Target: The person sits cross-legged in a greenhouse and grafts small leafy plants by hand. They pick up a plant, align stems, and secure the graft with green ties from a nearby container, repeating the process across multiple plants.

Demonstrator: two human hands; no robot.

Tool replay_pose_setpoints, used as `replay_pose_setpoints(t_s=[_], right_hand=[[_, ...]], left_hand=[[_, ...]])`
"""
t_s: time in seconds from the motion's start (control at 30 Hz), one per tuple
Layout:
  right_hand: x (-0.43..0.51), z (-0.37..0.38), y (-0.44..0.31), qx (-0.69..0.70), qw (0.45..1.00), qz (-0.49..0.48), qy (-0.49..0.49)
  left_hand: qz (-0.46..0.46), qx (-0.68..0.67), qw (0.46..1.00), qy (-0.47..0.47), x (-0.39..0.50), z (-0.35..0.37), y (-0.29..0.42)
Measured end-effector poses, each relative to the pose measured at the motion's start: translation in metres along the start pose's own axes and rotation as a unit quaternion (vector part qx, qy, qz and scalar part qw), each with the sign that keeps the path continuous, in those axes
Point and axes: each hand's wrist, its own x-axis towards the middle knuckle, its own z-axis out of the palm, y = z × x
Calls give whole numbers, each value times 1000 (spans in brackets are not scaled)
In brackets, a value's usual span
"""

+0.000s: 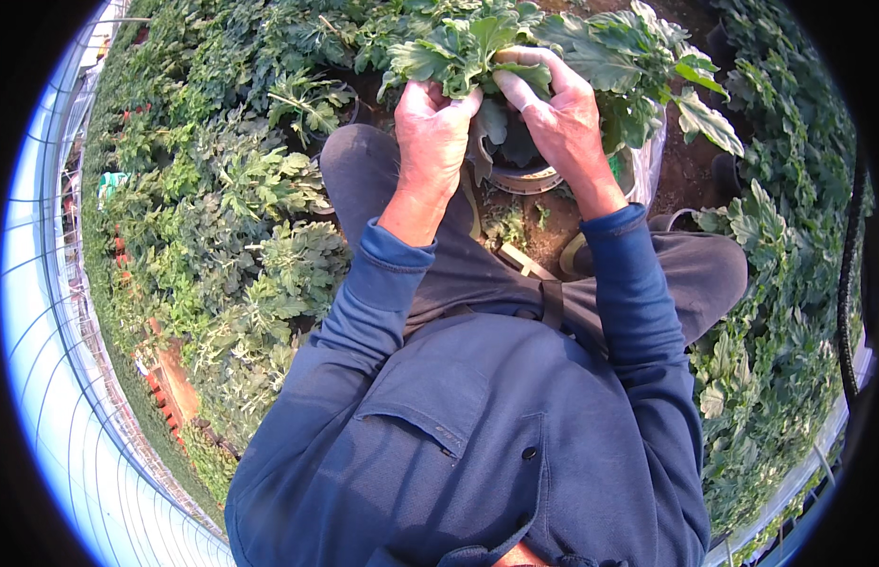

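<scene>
A leafy green plant with lobed leaves, like a chrysanthemum [453, 53], is before me at the top of the view. My left hand [433, 135] pinches its lower leaves between thumb and curled fingers. On the other side, my right hand [563, 106] has thumb and forefinger around a leaf [530, 75] of the same plant. Both hands have whitish fingertips. Below the foliage, between my feet, stands a round pale pot [526, 183]; the leaves hide most of its inside.
Large-leaved cut or potted greenery [616, 64] spreads right of my hands, above a clear plastic bag [650, 159]. A small wooden piece [524, 262] lies on bare soil [563, 216]. Dense plants [255, 184] flank me on the left, and more plants [758, 298] on the right.
</scene>
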Motion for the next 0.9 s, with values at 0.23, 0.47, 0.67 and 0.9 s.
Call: replay_pose_setpoints(t_s=[0.23,0.47,0.67,0.9], right_hand=[[-1,-2,-1,-19,1000,2,-10],[-2,-6,7,6,999,-39,-30],[0,-3,5,-32,998,-46,-3],[-8,4,-16,-108,991,-81,-12]], left_hand=[[5,65,997,-31,2,-2,1],[154,325,927,-103,10,-21,17],[86,415,901,-92,3,-28,38],[140,319,936,-54,3,-9,55]])
